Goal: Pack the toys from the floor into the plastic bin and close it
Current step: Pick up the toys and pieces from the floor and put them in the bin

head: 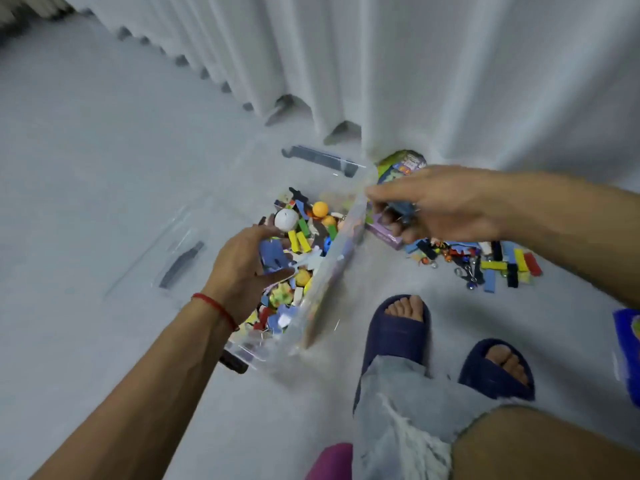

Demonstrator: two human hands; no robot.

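Toys fill both hands: the right hand (443, 206) is curled around a small dark bundle — blurred, seemingly keychain-like pieces — just beside the right long wall of the clear rectangular plastic bin (341, 268), so its drop lies to the left. The left hand (242, 268) hangs over the bin's middle, fingers round a flat blue cut-out piece (273, 256). The bin's long axis runs away from the person. Right of it, a loose scatter of coloured blocks and clips (491, 261) remains on the grey floor (86, 168); the transparent lid (173, 251) lies left.
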